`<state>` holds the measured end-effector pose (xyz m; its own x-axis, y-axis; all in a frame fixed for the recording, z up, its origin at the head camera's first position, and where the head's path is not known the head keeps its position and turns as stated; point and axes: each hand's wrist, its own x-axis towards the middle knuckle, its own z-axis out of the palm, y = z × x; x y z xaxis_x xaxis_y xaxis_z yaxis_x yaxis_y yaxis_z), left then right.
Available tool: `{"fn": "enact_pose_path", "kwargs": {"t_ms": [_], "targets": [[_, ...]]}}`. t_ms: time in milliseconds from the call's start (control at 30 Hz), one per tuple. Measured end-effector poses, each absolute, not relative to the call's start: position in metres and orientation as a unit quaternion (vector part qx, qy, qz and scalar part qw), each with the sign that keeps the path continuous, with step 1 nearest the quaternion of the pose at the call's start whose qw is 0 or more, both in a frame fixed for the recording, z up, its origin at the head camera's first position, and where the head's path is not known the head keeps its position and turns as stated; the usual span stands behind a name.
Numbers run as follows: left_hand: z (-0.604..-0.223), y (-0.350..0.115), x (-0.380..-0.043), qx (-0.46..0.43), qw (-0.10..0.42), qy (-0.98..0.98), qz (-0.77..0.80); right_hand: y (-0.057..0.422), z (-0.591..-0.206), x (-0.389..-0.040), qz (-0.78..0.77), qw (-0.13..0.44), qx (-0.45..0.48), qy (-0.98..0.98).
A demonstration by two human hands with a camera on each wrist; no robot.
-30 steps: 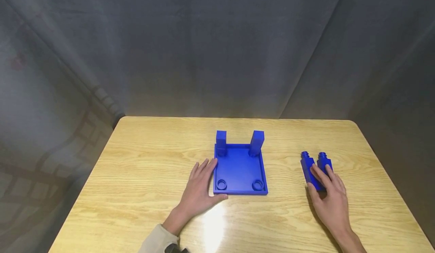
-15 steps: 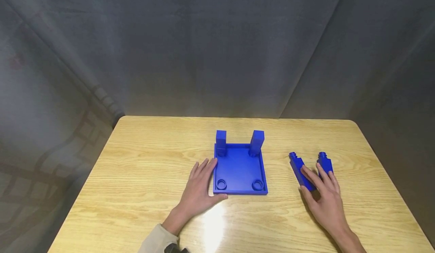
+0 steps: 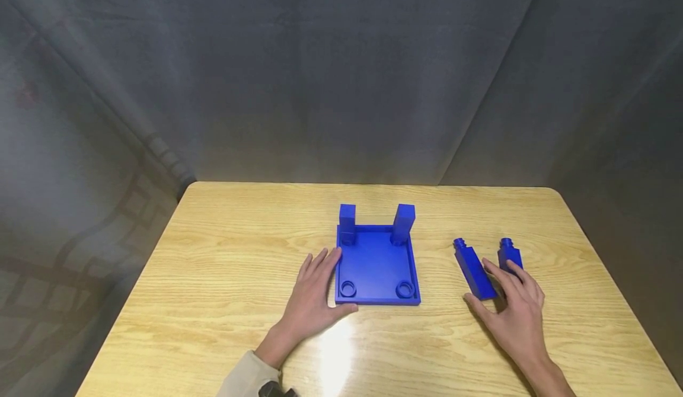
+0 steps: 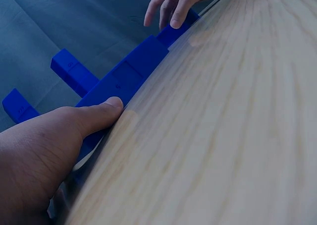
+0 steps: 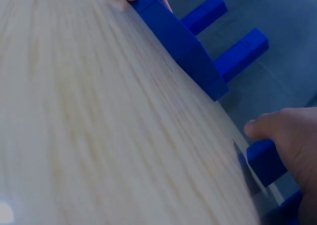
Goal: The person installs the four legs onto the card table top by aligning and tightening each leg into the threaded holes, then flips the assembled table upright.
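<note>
"What is the left hand (image 3: 312, 305) up to?"

"It's resting at the near left corner of the blue tray (image 3: 376, 263), fingers straight against the side and thumb along the near edge. It touches without clenching."

"And the tray itself?"

"Flat in the middle of the wooden surface (image 3: 240, 237). Along its far side stand a left post (image 3: 347, 222) and a right post (image 3: 404, 222); at its near corners sit a left socket (image 3: 348, 289) and a right socket (image 3: 405, 290), both round."

"Is the right hand (image 3: 514, 317) grasping anything?"

"It looks released, spread loosely. The inner peg (image 3: 476, 272) lies between its thumb and forefinger, screw end pointing away from the person. The outer peg (image 3: 510, 258) is just beside that one, partly hidden by the fingers. I can't tell whether the fingertips touch it."

"Behind?"

"A grey curtain (image 3: 320, 89), past the far edge."
</note>
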<state>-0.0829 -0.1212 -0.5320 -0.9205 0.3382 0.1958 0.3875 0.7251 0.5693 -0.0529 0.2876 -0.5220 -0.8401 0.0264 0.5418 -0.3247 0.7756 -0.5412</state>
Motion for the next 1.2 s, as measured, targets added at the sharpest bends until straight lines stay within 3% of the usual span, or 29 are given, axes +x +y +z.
{"fn": "enact_pose_path", "kwargs": {"t_ms": [467, 933, 1200], "targets": [[-0.5317, -0.1205, -0.0835, -0.185, 0.02, -0.931, -0.315, 0.2899, -0.5238, -0.0535, 0.283, 0.267, 0.088, -0.917], [-0.5331, -0.1209, -0.0834, -0.2, 0.044, -0.926, -0.317, 0.281, -0.5165, -0.0491, 0.406, 0.289, -0.01, -0.867], [-0.5328, -0.121, -0.0835, -0.2, 0.043, -0.926, -0.317, 0.2823, -0.523, -0.0526, 0.518, 0.344, 0.03, -0.782]]}}
